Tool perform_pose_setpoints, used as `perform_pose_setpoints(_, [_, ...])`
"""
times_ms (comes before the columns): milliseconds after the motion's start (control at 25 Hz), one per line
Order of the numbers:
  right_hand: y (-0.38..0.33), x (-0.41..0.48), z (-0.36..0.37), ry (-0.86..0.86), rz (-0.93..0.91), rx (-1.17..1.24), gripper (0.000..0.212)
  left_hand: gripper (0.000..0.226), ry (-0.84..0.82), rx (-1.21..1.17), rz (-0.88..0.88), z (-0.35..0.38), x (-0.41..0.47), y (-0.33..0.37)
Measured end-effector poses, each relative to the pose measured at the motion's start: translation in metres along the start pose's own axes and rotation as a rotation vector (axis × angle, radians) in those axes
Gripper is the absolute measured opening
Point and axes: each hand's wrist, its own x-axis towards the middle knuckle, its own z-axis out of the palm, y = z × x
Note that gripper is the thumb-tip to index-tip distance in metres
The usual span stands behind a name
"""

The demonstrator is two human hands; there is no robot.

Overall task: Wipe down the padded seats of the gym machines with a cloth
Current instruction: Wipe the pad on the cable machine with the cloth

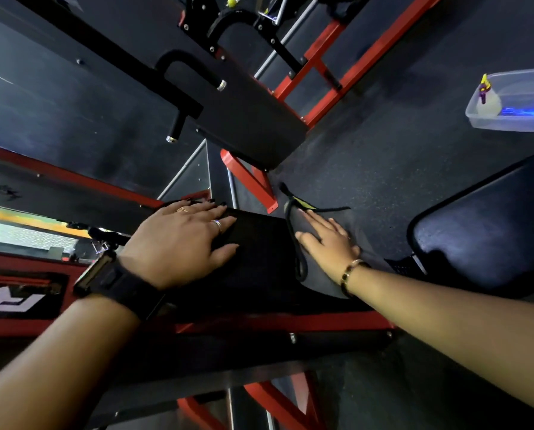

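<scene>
Two flat hands on one black padded seat, a cloth under the right one.

Dark speckled rubber floor [399, 125] lies under a red-and-black steel machine frame [290, 321]. The black padded seat [259, 268] sits mid-view; a second glossy black pad [492, 225] stands apart to its right. A clear plastic tub [514, 125] sits on the floor far right. The left hand [181, 240] lies open on the seat's left part, fingers spread, tips at the far edge. The right hand [327, 240] presses straight-fingered on a dark grey cloth with black edging [318, 283], draped over the seat's right end. In the tub stands a pale spray bottle with a yellow-and-purple trigger [487, 99]. A black strap [119, 280] wraps the left wrist; a thin gold bracelet [351, 274] circles the right.
</scene>
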Motion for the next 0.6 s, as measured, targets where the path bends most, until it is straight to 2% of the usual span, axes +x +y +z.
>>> perform_pose_setpoints(80, [-0.034, 0.006, 0.006, -0.023, -0.164, -0.045, 0.058, 0.081, 0.137, -0.072, -0.074, 0.007, -0.006, 0.003])
perform_pose_setpoints(200, [-0.053, 0.002, 0.008, -0.046, -0.324, -0.077, 0.059, 0.06, 0.356, -0.112, -0.155, 0.016, -0.012, 0.007])
perform_pose_setpoints(280, [-0.032, 0.006, 0.006, 0.006, -0.297, -0.035, 0.063, 0.052, 0.447, -0.126, -0.232, 0.023, -0.018, 0.015])
perform_pose_setpoints(400, [-0.018, 0.02, 0.005, 0.046, -0.108, 0.032, 0.06, 0.043, 0.569, -0.173, -0.356, 0.03, -0.027, 0.029])
perform_pose_setpoints(440, [-0.03, 0.023, 0.008, 0.054, -0.135, 0.041, 0.057, 0.042, 0.599, -0.184, -0.39, 0.032, -0.029, 0.033])
perform_pose_setpoints(520, [-0.067, 0.02, 0.013, 0.025, -0.318, 0.038, 0.055, 0.039, 0.651, -0.196, -0.436, 0.033, -0.03, 0.038])
perform_pose_setpoints(600, [-0.09, 0.016, 0.019, -0.033, -0.476, 0.012, 0.063, 0.038, 0.683, -0.2, -0.466, 0.034, -0.028, 0.04])
